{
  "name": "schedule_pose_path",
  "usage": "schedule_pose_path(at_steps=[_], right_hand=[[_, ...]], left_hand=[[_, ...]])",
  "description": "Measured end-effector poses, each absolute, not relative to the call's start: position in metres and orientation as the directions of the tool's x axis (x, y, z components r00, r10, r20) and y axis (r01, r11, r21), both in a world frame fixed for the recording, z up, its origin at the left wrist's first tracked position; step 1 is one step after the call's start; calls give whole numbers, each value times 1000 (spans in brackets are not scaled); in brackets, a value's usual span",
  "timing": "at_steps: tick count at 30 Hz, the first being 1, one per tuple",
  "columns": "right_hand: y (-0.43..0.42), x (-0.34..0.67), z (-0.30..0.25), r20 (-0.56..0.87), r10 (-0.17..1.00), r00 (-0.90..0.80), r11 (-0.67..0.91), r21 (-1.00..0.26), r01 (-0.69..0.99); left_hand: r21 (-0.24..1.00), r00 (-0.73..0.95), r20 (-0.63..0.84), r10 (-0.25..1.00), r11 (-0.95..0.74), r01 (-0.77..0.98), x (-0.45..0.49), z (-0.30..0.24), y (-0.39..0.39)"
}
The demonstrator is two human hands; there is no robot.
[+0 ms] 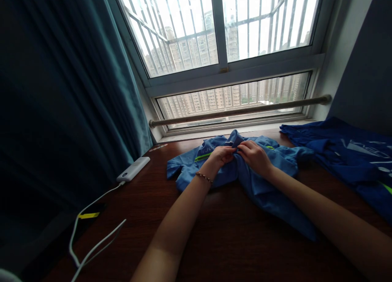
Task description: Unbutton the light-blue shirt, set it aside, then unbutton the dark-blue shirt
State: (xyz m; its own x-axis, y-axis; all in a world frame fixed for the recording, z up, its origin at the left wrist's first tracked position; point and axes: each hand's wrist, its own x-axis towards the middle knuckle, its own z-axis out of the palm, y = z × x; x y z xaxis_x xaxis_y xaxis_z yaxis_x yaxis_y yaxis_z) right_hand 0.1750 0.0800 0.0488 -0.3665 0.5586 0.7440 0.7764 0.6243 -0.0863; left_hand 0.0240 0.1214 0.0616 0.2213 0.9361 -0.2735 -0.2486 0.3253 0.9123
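A light blue shirt (269,192) with thin green stripes lies crumpled on the dark wooden surface (214,241) below the window. My left hand (221,156), with a beaded bracelet at the wrist, pinches a raised fold of the shirt near its collar. My right hand (255,156) is closed on the same fold right beside it, fingertips almost touching those of the left. Both forearms reach in from the bottom of the view.
A darker blue garment (346,159) with white print lies at the right. A white power bank (133,168) with a white cable (92,233) sits at the left, near a dark teal curtain (61,110). A rail (239,110) runs along the barred window behind.
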Motion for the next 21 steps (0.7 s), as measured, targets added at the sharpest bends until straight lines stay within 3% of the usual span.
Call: schedule_pose_path(at_steps=[5, 14, 21], right_hand=[[81, 176, 49, 751, 546, -372, 644, -92, 760], [82, 174, 46, 769, 556, -314, 625, -138, 768], [81, 174, 50, 694, 506, -511, 615, 125, 778]], left_hand=[[886, 260, -302, 917, 370, -279, 27, 65, 116], [938, 217, -187, 958, 240, -250, 27, 60, 118], [960, 174, -184, 967, 214, -179, 32, 57, 117]])
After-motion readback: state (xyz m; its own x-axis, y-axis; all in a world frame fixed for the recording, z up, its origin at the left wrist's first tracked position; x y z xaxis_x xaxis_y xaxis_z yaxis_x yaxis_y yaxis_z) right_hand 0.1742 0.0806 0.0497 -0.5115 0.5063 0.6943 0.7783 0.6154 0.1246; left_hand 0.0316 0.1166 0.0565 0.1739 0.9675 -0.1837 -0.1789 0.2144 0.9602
